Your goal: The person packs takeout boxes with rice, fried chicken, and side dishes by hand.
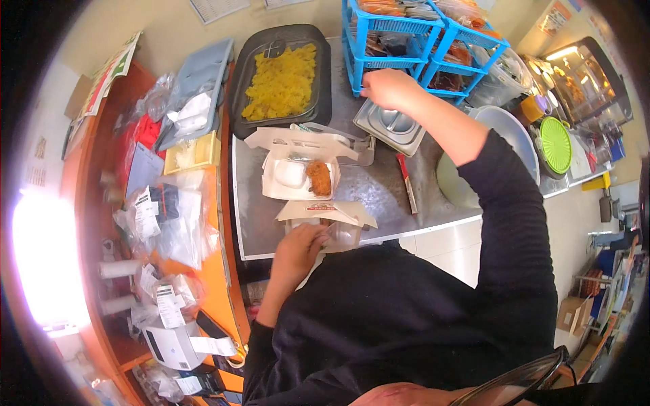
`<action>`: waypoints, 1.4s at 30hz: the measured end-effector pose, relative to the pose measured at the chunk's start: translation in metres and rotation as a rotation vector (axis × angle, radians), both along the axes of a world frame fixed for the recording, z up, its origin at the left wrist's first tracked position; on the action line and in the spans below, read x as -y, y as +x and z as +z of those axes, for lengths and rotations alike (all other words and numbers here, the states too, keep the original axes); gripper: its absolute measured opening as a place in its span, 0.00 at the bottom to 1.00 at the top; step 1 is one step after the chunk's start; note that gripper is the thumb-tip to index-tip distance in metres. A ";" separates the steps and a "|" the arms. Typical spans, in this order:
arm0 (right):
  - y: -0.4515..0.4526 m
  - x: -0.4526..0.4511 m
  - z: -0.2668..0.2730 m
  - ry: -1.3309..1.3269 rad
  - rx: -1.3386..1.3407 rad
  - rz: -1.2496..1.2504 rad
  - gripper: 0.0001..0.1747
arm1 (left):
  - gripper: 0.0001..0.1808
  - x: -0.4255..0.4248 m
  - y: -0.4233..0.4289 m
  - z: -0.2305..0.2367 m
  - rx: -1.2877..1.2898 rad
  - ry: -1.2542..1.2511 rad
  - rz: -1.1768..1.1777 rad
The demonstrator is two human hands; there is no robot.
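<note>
My left hand [300, 249] is at the near edge of the metal counter, its fingers at an open paper food box [350, 215]; whether they grip something there is unclear. Just beyond stands another open box [271, 175], holding a white wrapped portion [290, 173] and a piece of fried chicken [319, 178]. My right hand [388, 89] reaches to the lower front of the blue plastic basket rack [388, 63], above a lidded steel container [391, 122]; its fingertips are partly hidden. A red and white packet [407, 183] lies on the counter.
A black tray [322, 96] of yellow food is at the back left. Large bowls [508, 132] and a green lid [555, 145] are on the right. Left, an orange shelf unit [91, 203] holds plastic bags, a yellow tray [210, 152] and a receipt printer [172, 345].
</note>
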State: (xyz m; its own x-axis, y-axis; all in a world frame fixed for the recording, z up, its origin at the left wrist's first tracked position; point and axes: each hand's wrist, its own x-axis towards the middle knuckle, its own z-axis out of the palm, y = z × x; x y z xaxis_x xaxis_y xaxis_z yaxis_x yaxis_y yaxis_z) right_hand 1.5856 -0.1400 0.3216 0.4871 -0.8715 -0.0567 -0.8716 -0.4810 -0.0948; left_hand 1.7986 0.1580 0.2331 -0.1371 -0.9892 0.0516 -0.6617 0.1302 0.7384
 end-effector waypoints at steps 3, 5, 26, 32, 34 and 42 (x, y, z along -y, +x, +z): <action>-0.027 0.012 -0.041 0.083 -0.230 -0.249 0.22 | 0.21 0.003 -0.004 -0.002 0.155 -0.161 -0.083; -0.038 0.008 -0.060 0.125 -0.276 -0.271 0.19 | 0.19 0.000 0.002 0.001 0.082 -0.125 -0.031; -0.243 0.165 -0.097 0.234 -0.732 0.126 0.41 | 0.07 -0.065 -0.029 -0.044 -0.108 0.054 0.634; -0.215 0.173 -0.122 0.311 -0.399 -0.120 0.43 | 0.07 -0.074 -0.083 -0.032 -0.068 0.133 0.803; -0.211 0.178 -0.120 0.306 -0.338 -0.149 0.45 | 0.07 -0.079 -0.096 -0.032 -0.153 0.155 0.842; -0.216 0.189 -0.126 0.218 -0.286 0.054 0.31 | 0.07 -0.086 -0.113 -0.037 -0.108 0.135 0.901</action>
State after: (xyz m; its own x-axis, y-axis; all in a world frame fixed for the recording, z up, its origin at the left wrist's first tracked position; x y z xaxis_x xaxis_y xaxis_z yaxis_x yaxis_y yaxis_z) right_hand 1.3692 -0.3287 0.1960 0.4694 -0.7976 -0.3788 -0.8518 -0.5220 0.0436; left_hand 1.6853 0.2441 0.1958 0.6882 -0.7179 -0.1049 -0.3972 -0.4938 0.7735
